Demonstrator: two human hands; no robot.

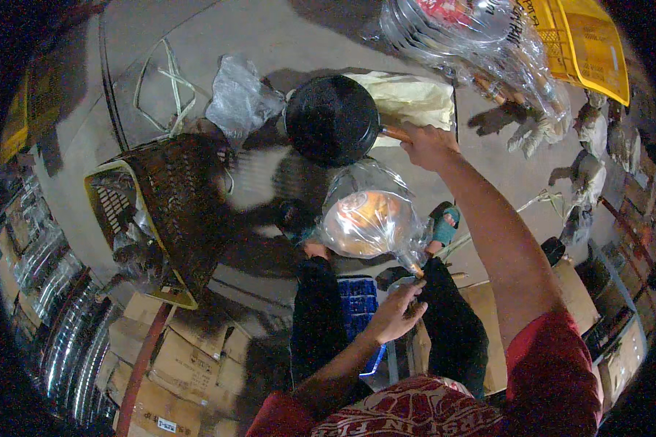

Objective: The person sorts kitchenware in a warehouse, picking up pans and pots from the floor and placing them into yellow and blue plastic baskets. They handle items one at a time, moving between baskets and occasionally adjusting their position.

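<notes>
Black pan [332,120] is held out ahead of the person, its round dark face toward the camera and its brown handle [395,132] pointing to the right. Nearest the body, the left hand [397,315] is partly curled, fingers at the narrow end of a bagged pan [368,218]; whether they grip it cannot be told. Between the legs, below that pan, sits a blue plastic basket [358,298]. Cardboard boxes [178,364] occupy the lower left, with shiny round metalware [69,357] farther left.

Beyond the left hand, the bagged pan appears between the person's feet, in clear plastic with an orange patch showing through. To its left, a dark crate [186,182] with a yellowish rim lies on its side, plastic visible inside its mouth. Farther out, the right hand [431,148] is closed around the handle of the black pan.

On the grey floor beyond, a crumpled clear bag [240,102] lies left of the black pan, with a loop of pale cord [166,84] farther left. Pale yellow paper [419,102] shows to the right. Pale gloves [532,135] lie near a plastic-wrapped stack of pans [452,36], beside a yellow crate [601,47] at the upper right.
</notes>
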